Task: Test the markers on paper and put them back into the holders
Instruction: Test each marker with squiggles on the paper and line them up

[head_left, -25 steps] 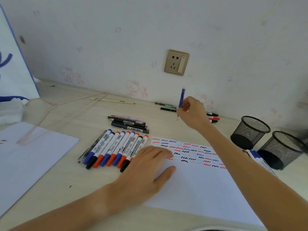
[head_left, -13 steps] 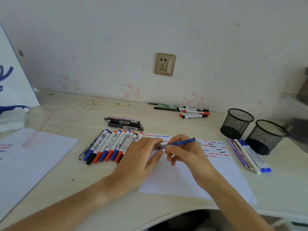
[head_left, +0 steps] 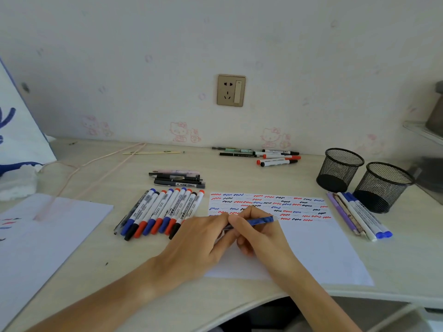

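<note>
Head view, left to right. White sheet at 9 o'clock on the desk, a few red, blue and black marks at its left edge. Pink cord runs from it toward 11 o'clock. Row of whiteboard markers lies side by side, touching, at about 10 o'clock from the hands, with blue, black and red caps toward the person. Just beyond the row, a small pile of dark pens. Left hand rests on the left edge of the test paper, fingertips pinched on the near end of the blue pen; whether they hold a cap or the tip is hard to tell, as the fingers hide it. Right hand is curled round the pen barrel, pen nearly level, far end pointing to 3 o'clock, over the paper. Squiggles in red, blue and black fill the paper's far strip at 12 o'clock from the hands. Wall socket higher at 12. Loose markers by the wall at 1 o'clock. Two black mesh holders stand upright and close together at 2 o'clock. Group of pens lies between the paper's right edge and the nearer holder at 3 o'clock, blue caps toward the person.
</note>
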